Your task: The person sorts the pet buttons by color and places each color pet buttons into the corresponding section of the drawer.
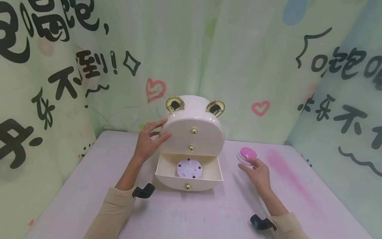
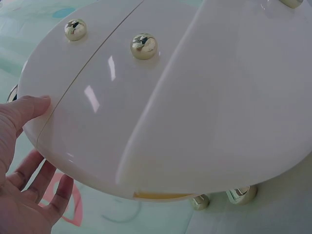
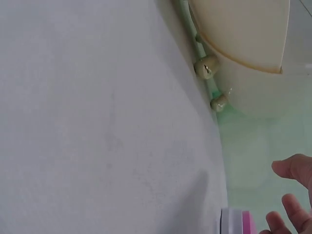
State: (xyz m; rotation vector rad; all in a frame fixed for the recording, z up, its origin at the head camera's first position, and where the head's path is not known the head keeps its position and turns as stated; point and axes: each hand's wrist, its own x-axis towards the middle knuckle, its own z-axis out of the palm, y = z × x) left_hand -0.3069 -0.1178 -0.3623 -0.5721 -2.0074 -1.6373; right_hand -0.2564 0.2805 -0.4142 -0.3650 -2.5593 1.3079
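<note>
A white, rounded storage box [image 1: 206, 136] with gold-rimmed ears and gold knobs stands upright in the head view, its bottom drawer [image 1: 167, 167] pulled out. Inside that drawer leans a round white disc [image 1: 189, 168] with dark dots and small holes. My left hand [image 1: 149, 141] holds the box's left side; in the left wrist view the thumb [image 2: 34, 108] lies on the front and the fingers go round the edge. At the right, my right hand [image 1: 258, 172] is beside a round push button [image 1: 248, 153] with a pink top and white base, its thumb and fingers spread apart.
A pale cloth covers the table [image 1: 179, 219], with a pink smear [image 1: 292, 176] at the right. Printed curtains [image 1: 185, 49] hang behind and on both sides. Small gold feet [image 3: 207, 67] show under the box in the right wrist view.
</note>
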